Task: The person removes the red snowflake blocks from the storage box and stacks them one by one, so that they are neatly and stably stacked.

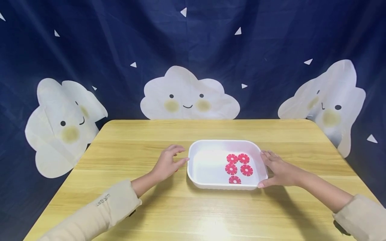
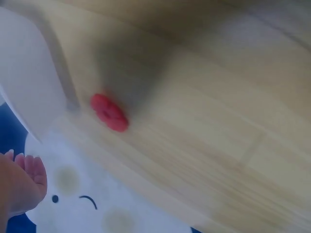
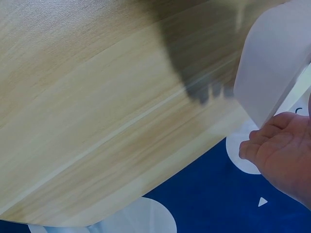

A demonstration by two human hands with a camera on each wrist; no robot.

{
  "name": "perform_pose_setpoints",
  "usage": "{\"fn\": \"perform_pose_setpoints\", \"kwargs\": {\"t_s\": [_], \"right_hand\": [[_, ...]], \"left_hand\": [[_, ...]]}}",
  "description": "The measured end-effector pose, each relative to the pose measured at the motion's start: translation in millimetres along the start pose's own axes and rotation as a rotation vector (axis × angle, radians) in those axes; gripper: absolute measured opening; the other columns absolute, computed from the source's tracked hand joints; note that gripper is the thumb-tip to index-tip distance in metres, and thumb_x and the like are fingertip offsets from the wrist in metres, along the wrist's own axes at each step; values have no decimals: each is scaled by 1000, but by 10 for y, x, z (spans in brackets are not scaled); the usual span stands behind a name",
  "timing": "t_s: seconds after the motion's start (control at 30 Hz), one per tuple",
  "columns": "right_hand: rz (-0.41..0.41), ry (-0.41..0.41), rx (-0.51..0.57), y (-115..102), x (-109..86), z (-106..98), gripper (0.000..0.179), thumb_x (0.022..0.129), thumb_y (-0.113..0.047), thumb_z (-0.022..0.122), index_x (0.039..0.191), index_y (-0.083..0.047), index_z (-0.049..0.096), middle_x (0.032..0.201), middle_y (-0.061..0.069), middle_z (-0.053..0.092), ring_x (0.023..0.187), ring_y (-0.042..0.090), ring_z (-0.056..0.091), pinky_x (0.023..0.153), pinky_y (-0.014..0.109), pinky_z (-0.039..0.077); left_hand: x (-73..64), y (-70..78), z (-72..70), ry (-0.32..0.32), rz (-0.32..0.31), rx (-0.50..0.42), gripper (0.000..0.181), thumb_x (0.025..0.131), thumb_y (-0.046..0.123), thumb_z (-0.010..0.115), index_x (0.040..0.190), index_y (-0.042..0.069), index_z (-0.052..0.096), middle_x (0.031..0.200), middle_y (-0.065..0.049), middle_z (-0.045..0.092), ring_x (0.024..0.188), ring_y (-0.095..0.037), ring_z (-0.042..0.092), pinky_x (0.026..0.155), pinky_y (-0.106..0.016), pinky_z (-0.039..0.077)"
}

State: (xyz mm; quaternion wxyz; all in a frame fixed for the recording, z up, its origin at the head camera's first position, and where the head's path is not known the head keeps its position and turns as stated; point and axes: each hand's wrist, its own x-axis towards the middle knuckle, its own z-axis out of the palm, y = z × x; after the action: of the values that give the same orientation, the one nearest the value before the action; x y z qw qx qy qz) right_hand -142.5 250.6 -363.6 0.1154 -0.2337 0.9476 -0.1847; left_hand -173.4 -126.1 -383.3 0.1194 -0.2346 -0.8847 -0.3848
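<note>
A white plastic basin [image 1: 223,186] sits on the table in the head view. Several red notched flower-shaped discs [image 1: 231,169] lie inside, toward its right end. My left hand [image 1: 167,164] is at the basin's left side, fingers loosely bent and holding nothing; its thumb tip is close to the rim, and whether they touch I cannot tell. Under that hand, one more red disc [image 2: 109,113] lies on the tabletop, mostly hidden in the head view. My right hand [image 1: 280,170] grips the basin's right end, thumb at the front corner and fingers along the side.
The wooden table [image 1: 144,132] has rounded far corners. Behind it hangs a dark blue curtain [image 1: 211,40] printed with white clouds and small triangles. Both forearms wear beige sleeves [image 1: 105,204].
</note>
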Motion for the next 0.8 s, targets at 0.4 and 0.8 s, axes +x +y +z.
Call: {"fn": "perform_pose_setpoints", "kwargs": {"t_s": [0.4, 0.8], "right_hand": [[-18, 6, -23, 20, 22, 9, 115, 64, -55, 76, 135, 20, 25, 139, 41, 27, 127, 60, 21, 100, 68, 27], [6, -5, -14, 26, 16, 6, 116, 63, -57, 75, 136, 19, 25, 141, 39, 25, 128, 59, 20, 100, 68, 26]], "left_hand": [[126, 222, 335, -107, 23, -24, 29, 79, 13, 72, 101, -4, 67, 105, -13, 64, 102, -27, 60, 91, -39, 50], [300, 353, 706, -253, 84, 7, 31, 81, 17, 71, 105, -1, 66, 103, -11, 64, 101, -25, 58, 94, -34, 47]]}}
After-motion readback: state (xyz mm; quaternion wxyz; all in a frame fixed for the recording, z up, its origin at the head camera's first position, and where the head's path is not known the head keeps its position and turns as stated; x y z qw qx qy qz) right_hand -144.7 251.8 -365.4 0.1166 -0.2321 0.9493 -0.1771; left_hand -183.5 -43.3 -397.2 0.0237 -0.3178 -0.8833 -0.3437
